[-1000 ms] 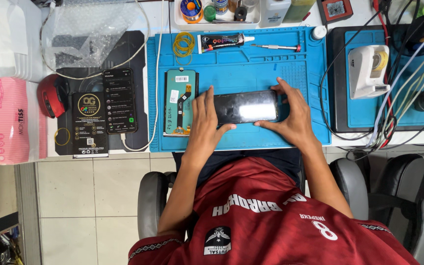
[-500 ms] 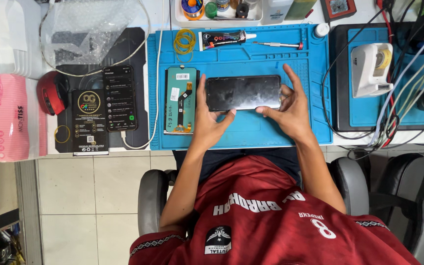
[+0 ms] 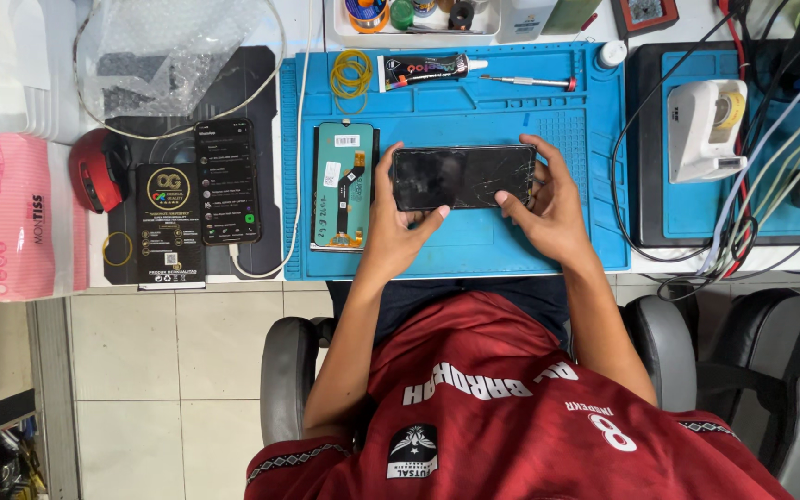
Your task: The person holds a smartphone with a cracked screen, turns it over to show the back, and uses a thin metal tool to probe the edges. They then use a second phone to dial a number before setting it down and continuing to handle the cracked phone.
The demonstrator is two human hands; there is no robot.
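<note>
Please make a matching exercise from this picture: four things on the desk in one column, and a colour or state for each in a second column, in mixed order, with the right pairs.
Things:
1. phone held in both hands
2. rubber bands on the mat
3. screwdriver
4. second phone beside the mat

States or colours:
A. yellow
B. screen lit, cable plugged in
C. dark glass with cracks
D. red tip on the handle

Pairs: 1-C, 2-A, 3-D, 4-B

The left hand and right hand grip the cracked phone at its short ends.
</note>
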